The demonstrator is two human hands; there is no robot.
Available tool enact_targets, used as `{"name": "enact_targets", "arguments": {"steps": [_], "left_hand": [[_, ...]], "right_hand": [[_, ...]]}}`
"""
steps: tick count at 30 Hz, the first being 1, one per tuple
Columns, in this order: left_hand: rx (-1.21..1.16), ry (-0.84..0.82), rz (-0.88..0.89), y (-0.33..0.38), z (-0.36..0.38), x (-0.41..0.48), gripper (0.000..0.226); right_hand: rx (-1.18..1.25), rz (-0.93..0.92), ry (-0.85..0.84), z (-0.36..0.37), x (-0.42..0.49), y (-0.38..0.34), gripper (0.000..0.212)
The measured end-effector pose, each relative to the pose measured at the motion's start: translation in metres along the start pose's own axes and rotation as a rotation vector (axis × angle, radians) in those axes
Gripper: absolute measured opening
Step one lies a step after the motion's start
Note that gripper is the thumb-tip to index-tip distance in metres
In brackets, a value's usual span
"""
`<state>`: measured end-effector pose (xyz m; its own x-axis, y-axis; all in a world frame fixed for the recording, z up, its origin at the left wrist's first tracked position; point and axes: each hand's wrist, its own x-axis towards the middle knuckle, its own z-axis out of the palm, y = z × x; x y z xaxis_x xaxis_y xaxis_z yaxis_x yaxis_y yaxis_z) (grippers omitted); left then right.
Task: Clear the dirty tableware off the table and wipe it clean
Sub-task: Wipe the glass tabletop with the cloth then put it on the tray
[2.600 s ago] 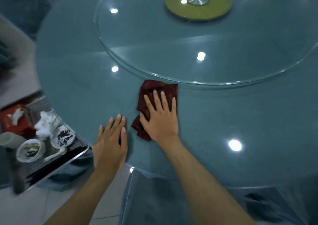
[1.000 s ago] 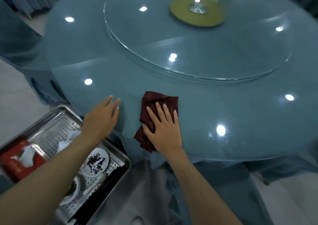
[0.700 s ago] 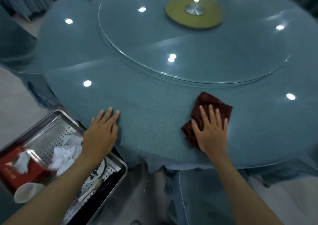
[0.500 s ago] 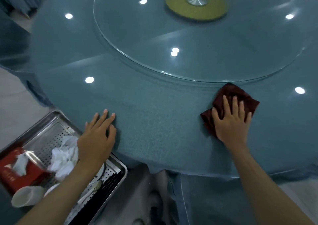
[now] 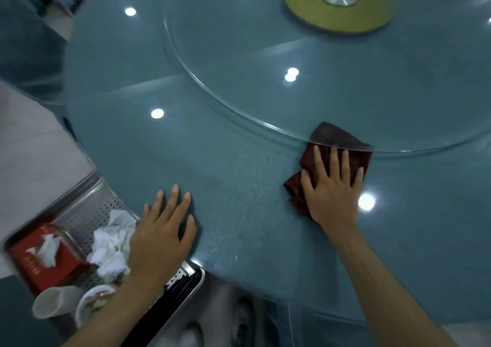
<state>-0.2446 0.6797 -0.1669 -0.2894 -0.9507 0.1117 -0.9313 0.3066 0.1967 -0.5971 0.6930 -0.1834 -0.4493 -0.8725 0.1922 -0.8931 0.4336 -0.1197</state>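
A round blue-green surface [image 5: 239, 160] fills most of my head view, with pale floor [image 5: 34, 147] off to the left and ceiling lights mirrored in the top. A glass turntable [image 5: 345, 81] sits on its middle over a yellow-green hub disc [image 5: 337, 14]. My right grip [image 5: 332, 195] lies flat with the fingers straight and spread. It clasps nothing and simply presses the dark red cloth [image 5: 294, 191] onto the surface just at the turntable's near rim, and the cloth's far corner shows through the glass there. My left grip [image 5: 162, 237] is flat as well, with the fingers straight and the palm resting on the bare surface near its edge; it holds nothing and, I judge, is only bracing me. Beside the surface to the left and lower down is a perforated metal tray [image 5: 87, 195]. It carries a red tissue box [image 5: 39, 261], crumpled white napkins [image 5: 111, 245], a tipped cup [image 5: 53, 305] and a soiled bowl [image 5: 90, 301] partly hidden by my forearm. From that I take the clearing to be done, at least for the stretch I can see. The wiping is under way along the outer ring. I cannot tell which parts are already clean, and the far side and the glass itself may be left to do.
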Motion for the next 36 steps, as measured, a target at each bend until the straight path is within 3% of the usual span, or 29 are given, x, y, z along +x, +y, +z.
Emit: {"name": "enact_targets", "arguments": {"steps": [5,9,17,21,27,32,36], "left_hand": [[0.030,-0.005,0.167,-0.023,-0.014,0.010,0.046],[-0.110,0.010,0.094,-0.044,-0.028,0.014,0.040],[-0.168,0.030,-0.067,-0.084,-0.058,-0.006,0.034],[-0.249,-0.053,-0.165,-0.095,-0.074,-0.018,0.047],[-0.428,-0.082,-0.216,-0.080,-0.083,-0.017,0.041],[-0.721,-0.180,-0.505,-0.050,-0.078,-0.025,0.055],[-0.992,-0.018,-0.866,-0.036,-0.083,-0.035,0.056]], "right_hand": [[0.019,-0.114,-0.035,0.012,0.015,-0.072,0.067],[0.046,-0.204,-0.040,0.020,0.017,-0.138,0.067],[0.137,-0.453,-0.123,0.031,-0.009,-0.272,0.064],[0.176,-0.605,-0.151,0.030,-0.040,-0.298,0.060],[0.309,-0.742,-0.168,0.020,-0.089,-0.291,0.053],[0.357,-0.756,-0.230,0.000,-0.138,-0.270,0.054],[0.394,-0.652,-0.350,-0.024,-0.168,-0.252,0.056]]}}
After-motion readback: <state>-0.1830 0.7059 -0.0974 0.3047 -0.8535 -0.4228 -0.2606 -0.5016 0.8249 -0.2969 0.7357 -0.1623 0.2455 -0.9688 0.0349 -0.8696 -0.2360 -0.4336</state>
